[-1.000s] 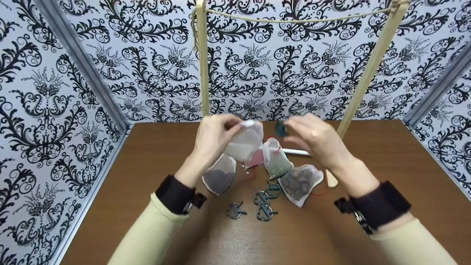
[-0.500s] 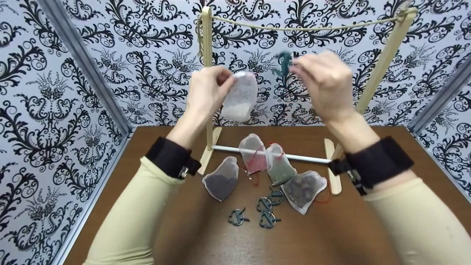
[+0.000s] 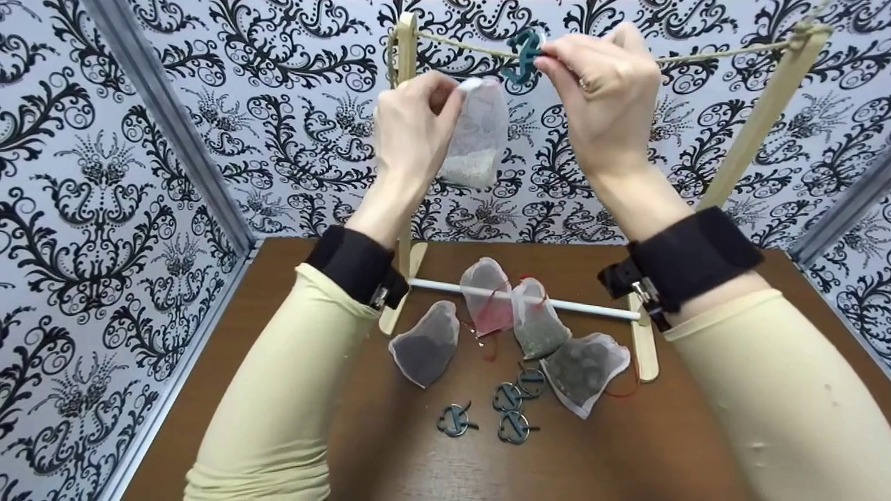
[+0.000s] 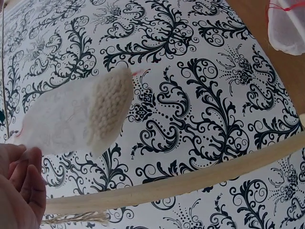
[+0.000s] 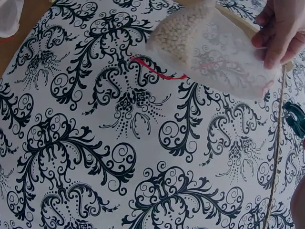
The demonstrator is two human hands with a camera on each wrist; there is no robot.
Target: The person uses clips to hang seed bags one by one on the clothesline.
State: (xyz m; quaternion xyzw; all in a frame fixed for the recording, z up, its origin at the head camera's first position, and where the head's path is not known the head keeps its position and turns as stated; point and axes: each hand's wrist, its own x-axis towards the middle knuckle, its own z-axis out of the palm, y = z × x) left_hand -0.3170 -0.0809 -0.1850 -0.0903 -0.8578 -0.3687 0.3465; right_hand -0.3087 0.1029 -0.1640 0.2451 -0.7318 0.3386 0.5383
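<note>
My left hand [image 3: 418, 122] pinches the top edge of a sheer white mesh drawstring bag [image 3: 480, 129], which hangs just below the rope [image 3: 473, 47]. Pale round grains or beans [image 4: 112, 102] fill its bottom, and a red string [image 5: 157, 70] trails from it in the right wrist view. Up at rope height, my right hand [image 3: 609, 90] pinches a dark green plastic clip [image 3: 523, 57], which overlaps the rope in the head view; whether it touches the rope I cannot tell. A gap separates clip and bag.
A wooden frame with posts [image 3: 766, 118] carries the rope, and a white rod [image 3: 598, 309] joins its feet. On the brown table [image 3: 543, 473] lie several filled mesh bags [image 3: 426, 344] and several more green clips [image 3: 514, 426]. Patterned walls [image 3: 306, 139] enclose the table.
Both hands have risen from above the table to near the rope, carrying the white mesh bag and the green clip with them. The bags and clips on the table have stayed put.
</note>
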